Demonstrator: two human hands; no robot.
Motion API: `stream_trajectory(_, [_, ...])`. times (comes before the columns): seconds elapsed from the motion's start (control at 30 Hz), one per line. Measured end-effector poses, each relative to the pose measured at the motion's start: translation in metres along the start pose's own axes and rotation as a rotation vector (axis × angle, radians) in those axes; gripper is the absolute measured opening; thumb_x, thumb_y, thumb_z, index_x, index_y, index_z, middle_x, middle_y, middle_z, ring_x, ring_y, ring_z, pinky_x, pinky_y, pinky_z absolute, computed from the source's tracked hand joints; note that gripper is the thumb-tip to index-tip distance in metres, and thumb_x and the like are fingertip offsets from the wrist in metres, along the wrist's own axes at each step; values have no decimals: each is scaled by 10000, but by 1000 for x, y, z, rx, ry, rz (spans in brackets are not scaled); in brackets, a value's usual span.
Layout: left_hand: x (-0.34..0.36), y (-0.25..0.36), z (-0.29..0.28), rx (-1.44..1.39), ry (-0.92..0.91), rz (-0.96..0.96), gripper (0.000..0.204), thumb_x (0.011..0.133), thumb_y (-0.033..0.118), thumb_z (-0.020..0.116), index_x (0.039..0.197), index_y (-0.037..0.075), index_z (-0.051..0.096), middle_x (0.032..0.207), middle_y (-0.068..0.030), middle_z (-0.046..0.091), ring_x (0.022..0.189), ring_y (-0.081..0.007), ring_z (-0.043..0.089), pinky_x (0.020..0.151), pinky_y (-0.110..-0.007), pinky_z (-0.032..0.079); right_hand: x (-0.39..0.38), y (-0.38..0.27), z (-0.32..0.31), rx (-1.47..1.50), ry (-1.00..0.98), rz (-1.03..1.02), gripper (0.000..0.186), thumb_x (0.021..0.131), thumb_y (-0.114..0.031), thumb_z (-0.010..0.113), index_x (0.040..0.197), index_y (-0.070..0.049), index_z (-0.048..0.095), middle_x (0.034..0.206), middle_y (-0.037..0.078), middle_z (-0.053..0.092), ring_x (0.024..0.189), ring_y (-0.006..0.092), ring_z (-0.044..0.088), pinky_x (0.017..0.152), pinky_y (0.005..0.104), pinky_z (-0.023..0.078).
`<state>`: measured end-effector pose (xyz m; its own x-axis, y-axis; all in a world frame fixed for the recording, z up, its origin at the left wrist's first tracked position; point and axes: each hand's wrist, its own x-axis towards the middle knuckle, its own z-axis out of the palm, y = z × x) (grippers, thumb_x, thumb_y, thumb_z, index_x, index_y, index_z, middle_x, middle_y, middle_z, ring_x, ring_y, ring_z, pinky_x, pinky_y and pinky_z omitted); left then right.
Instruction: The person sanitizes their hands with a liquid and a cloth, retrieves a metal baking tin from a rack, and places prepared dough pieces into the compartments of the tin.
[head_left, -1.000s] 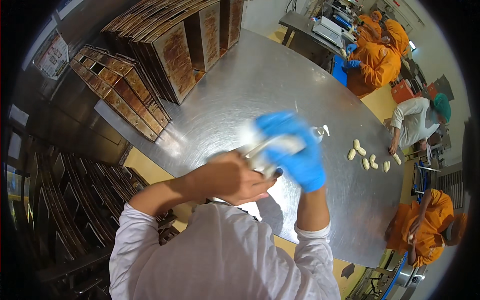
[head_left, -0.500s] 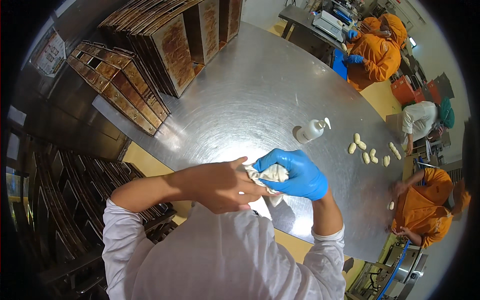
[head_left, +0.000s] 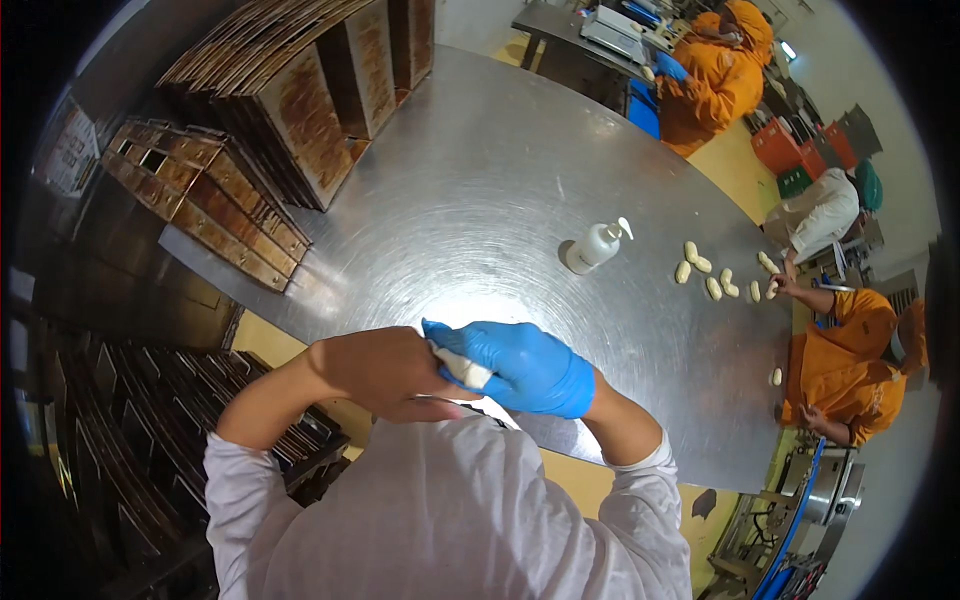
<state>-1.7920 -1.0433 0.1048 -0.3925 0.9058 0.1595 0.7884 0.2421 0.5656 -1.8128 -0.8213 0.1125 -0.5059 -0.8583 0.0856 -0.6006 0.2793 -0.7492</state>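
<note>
My right hand (head_left: 525, 368), in a blue glove, is wrapped round a crumpled white cloth (head_left: 465, 370). The cloth presses against my bare left hand (head_left: 385, 372), which is turned with its back upward just to the left of the glove. Most of the left fingers are hidden under the hand and behind the cloth, so their grip does not show. Both hands meet close in front of my body, over the near edge of the steel table (head_left: 480, 190).
A white pump bottle (head_left: 594, 248) stands beyond my right hand. Several pale oblong dough pieces (head_left: 713, 288) lie farther right, where a co-worker in orange (head_left: 850, 365) reaches in. Stacked rusty metal pans (head_left: 310, 115) fill the far left. A rack of dark trays (head_left: 150, 430) stands at my left.
Both hands have shifted left with the cloth, and the left fingers, spread before, are now mostly hidden. The co-worker in orange at the right has stretched a hand to the dough pieces.
</note>
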Motion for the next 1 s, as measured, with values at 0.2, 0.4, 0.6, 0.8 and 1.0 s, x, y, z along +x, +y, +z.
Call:
stream_trajectory(0.2, [-26, -43, 1, -321, 880, -422, 790, 772, 394, 770, 1417, 104, 418, 1443, -177, 392, 1255, -309, 470, 923, -409, 488, -13, 39, 6, 832, 325, 63, 438, 961, -303, 519, 1282, -7, 548, 1198, 103, 621, 1055, 251, 610, 985, 349, 439])
stream_trajectory(0.4, [34, -47, 63, 22, 941, -342, 653, 852, 69, 643, 1445, 43, 372, 1424, -260, 397, 1356, -353, 367, 1077, -408, 318, 36, 31, 36, 1760, 380, -199, 996, 841, -779, 304, 1525, -72, 150, 1596, 121, 99, 1466, 309, 113, 1172, 494, 144])
stream_trajectory(0.6, [-7, -88, 15, -666, 1348, -984, 375, 1021, 249, 432, 1311, 14, 462, 1090, -158, 659, 879, -163, 666, 674, -250, 555, 23, 34, 16, 1899, 362, -442, 951, 777, -853, 308, 1535, -310, 123, 1601, 85, 49, 1449, 339, 154, 1011, 704, 303])
stream_trajectory(0.8, [38, -47, 22, -905, 1217, -788, 427, 1010, 419, 427, 1106, 30, 575, 852, -102, 657, 733, -130, 627, 617, -283, 492, 47, 38, 32, 1893, 365, -476, 988, 760, -874, 283, 1537, -305, 63, 1600, 88, 46, 1467, 290, 94, 1065, 650, 298])
stream_trajectory(1.0, [34, -18, 43, -283, 719, -634, 330, 937, 305, 593, 869, -18, 607, 643, -216, 586, 597, -380, 607, 566, -419, 445, 52, 46, 30, 1248, 559, -276, 1098, 747, -892, 243, 1540, -167, 17, 1598, 120, 27, 1469, 298, 88, 1174, 551, 120])
